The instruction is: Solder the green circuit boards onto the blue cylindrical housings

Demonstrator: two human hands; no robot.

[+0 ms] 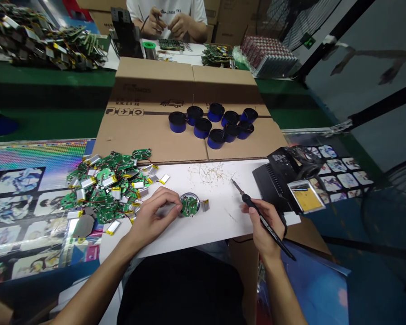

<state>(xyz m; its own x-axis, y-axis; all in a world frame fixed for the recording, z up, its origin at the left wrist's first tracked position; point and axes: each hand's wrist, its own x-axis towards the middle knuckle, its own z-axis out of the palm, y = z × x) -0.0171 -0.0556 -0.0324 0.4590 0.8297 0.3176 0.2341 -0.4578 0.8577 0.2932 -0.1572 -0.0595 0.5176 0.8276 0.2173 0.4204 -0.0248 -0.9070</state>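
My left hand [157,214] rests on the white work surface. Its thumb and fingertips pinch together at the left rim of a round metal-edged case holding a green circuit board [189,205]. A small silver battery [206,206] lies at the case's right side, seemingly joined to it. In my right hand [266,223] is a black soldering iron [247,198], its tip aimed up and left, apart from the board. Thin wire scraps [211,174] lie beyond the case. To the left of my left hand, green boards with small batteries [111,185] form a heap.
Several blue round cups with black tops [216,138] stand on a flattened cardboard sheet [138,135]. At right are a black soldering station [273,180] and a tray with a yellow sponge [306,198]. A co-worker's hands [167,25] work across the table, near a solder spool [150,50].
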